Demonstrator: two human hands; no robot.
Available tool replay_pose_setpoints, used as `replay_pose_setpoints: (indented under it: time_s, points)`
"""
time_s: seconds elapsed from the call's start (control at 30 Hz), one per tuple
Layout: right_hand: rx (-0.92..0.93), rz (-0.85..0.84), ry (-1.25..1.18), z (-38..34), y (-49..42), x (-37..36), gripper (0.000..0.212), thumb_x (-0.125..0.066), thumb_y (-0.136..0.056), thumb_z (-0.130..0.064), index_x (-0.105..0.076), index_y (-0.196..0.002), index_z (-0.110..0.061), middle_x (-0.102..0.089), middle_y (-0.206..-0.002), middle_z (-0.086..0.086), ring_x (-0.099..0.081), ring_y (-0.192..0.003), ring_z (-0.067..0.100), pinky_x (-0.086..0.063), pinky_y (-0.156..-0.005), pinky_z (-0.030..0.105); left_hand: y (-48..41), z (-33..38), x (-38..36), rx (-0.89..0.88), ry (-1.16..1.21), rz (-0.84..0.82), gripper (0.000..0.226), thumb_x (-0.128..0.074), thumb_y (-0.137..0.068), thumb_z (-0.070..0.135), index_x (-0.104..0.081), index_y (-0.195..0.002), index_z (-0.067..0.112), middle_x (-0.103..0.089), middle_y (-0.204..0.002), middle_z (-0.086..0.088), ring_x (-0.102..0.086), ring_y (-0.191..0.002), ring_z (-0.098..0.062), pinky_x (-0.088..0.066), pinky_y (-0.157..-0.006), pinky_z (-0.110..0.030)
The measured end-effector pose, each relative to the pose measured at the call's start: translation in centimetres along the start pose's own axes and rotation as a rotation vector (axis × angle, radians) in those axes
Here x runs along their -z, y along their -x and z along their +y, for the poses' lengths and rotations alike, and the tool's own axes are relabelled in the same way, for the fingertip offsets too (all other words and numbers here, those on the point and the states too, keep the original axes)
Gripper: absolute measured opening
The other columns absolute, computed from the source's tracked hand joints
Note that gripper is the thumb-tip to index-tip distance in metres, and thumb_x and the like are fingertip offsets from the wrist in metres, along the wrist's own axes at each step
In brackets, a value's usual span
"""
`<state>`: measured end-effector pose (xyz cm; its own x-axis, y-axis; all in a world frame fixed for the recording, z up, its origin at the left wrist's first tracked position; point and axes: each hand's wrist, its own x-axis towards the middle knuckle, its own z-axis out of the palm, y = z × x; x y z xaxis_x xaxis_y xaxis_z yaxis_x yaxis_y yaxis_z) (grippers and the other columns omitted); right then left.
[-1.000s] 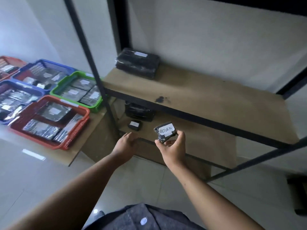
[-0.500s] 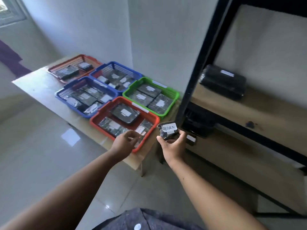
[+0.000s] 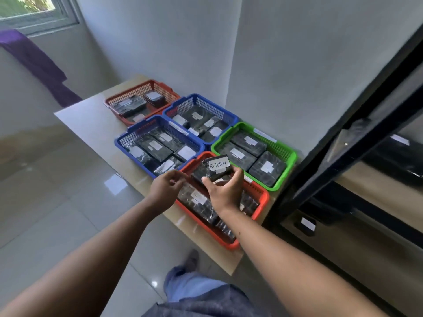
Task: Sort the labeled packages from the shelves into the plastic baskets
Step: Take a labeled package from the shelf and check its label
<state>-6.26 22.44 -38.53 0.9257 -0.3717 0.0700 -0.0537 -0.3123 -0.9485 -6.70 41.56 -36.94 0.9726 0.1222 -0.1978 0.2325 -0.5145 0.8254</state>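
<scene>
Your right arm reached forward from the lower right, forearm angled in toward the middle, and your right grip (image 3: 225,191) was closed around the RETURN package (image 3: 216,168), thumb on its left end and fingers curled up round its right end from below. The back of that grip faced you. Your left arm came in from the lower left. The left grip (image 3: 166,187) was empty, its fingers loosely curled toward the thumb, just beside the package's left end and apart from it.

You held the package above the near red basket (image 3: 263,200), clear of the wrapped packages lying inside. Its white label faced up at you. Its long axis ran left to right across your view, with the right end tipped slightly farther away, and the word read from left to right along it.

That basket sat at the near end of the surface (image 3: 91,115), touching the green basket (image 3: 283,154) beyond it and just beside the near blue basket (image 3: 119,143).
</scene>
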Motion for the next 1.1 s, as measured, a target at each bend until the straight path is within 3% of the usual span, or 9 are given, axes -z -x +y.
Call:
replay_pose_setpoints:
  time_s: [0.1,0.4,0.6,0.67,0.73,0.8,0.9,1.0,1.1]
  points:
    - [0.000,-0.040,0.003,-1.3,-3.1,-5.0,0.074,-0.094,-0.065,-0.038,-0.049,-0.119,-0.020,-0.056,-0.116,-0.002,-0.059,-0.098,0.013,-0.050,-0.084,0.026,-5.0,0.2,2.6,-0.014,-0.008,0.016,0.006,-0.072,-0.101,0.027,-0.076,-0.104,0.030,-0.076,-0.097,0.005,-0.075,-0.087,-0.017,-0.063,-0.079,-0.040]
    - [-0.027,-0.118,-0.015,-5.5,-12.5,-18.6,0.079,-0.092,-0.066,-0.046,-0.045,-0.125,-0.020,-0.057,-0.123,0.001,-0.064,-0.103,0.020,-0.057,-0.087,0.036,-18.0,0.2,11.0,0.029,-0.074,0.018,0.007,-0.069,-0.104,0.031,-0.074,-0.108,0.031,-0.073,-0.099,0.012,-0.070,-0.086,-0.006,-0.055,-0.069,-0.028]
    - [-0.025,-0.142,-0.006,-7.6,-15.8,-25.0,0.081,-0.088,-0.068,-0.052,-0.042,-0.127,-0.020,-0.053,-0.126,0.001,-0.061,-0.108,0.021,-0.057,-0.089,0.039,-24.5,-1.4,15.0,0.060,0.013,0.025,0.008,-0.066,-0.106,0.028,-0.073,-0.109,0.028,-0.075,-0.096,0.004,-0.070,-0.082,-0.018,-0.056,-0.066,-0.028]
    - [-0.034,-0.147,0.001,-8.1,-16.5,-26.5,0.080,-0.090,-0.070,-0.048,-0.042,-0.128,-0.019,-0.054,-0.127,0.001,-0.060,-0.107,0.019,-0.056,-0.084,0.028,-26.9,-1.8,15.9,0.056,0.016,0.007,0.009,-0.065,-0.106,0.027,-0.072,-0.110,0.026,-0.073,-0.097,0.000,-0.070,-0.083,-0.021,-0.054,-0.062,-0.024]
    - [-0.047,-0.137,-0.005,-8.5,-17.4,-28.0,0.076,-0.092,-0.072,-0.041,-0.043,-0.127,-0.019,-0.054,-0.125,0.000,-0.061,-0.102,0.014,-0.050,-0.076,0.013,-29.6,-2.3,16.6,0.038,0.037,-0.012,0.008,-0.065,-0.106,0.030,-0.073,-0.108,0.028,-0.074,-0.098,0.000,-0.071,-0.087,-0.024,-0.057,-0.068,-0.032]
    - [-0.056,-0.094,-0.021,-8.6,-18.4,-29.6,0.072,-0.093,-0.072,-0.037,-0.044,-0.123,-0.022,-0.054,-0.122,-0.003,-0.064,-0.095,0.009,-0.058,-0.075,0.020,-32.5,-2.5,17.1,0.017,0.029,-0.034,0.011,-0.064,-0.106,0.035,-0.072,-0.108,0.030,-0.075,-0.099,0.000,-0.073,-0.091,-0.025,-0.061,-0.078,-0.043]
    - [-0.078,-0.035,-0.006,-9.0,-19.9,-32.3,0.071,-0.092,-0.070,-0.039,-0.043,-0.121,-0.029,-0.057,-0.121,-0.003,-0.068,-0.092,0.012,-0.062,-0.076,0.037,-36.6,-2.7,17.8,0.013,0.051,-0.107,0.026,-0.056,-0.107,0.050,-0.072,-0.110,0.030,-0.078,-0.099,0.006,-0.075,-0.093,-0.021,-0.060,-0.082,-0.045]
    - [-0.090,0.046,0.036,-9.3,-22.1,-35.6,0.074,-0.092,-0.067,-0.049,-0.043,-0.121,-0.036,-0.062,-0.121,-0.005,-0.069,-0.101,0.014,-0.061,-0.083,0.039,-41.4,-2.9,18.5,-0.011,0.111,-0.239,0.046,-0.049,-0.102,0.069,-0.075,-0.108,0.031,-0.080,-0.101,0.008,-0.074,-0.086,-0.011,-0.058,-0.085,-0.043]
    - [-0.136,0.129,0.066,-10.3,-23.8,-38.8,0.078,-0.090,-0.064,-0.057,-0.041,-0.120,-0.038,-0.064,-0.120,-0.005,-0.070,-0.101,0.015,-0.061,-0.084,0.039,-45.8,-2.7,19.8,0.006,0.252,-0.370,0.059,-0.052,-0.097,0.074,-0.077,-0.108,0.021,-0.080,-0.101,-0.002,-0.072,-0.085,-0.015,-0.056,-0.082,-0.038]
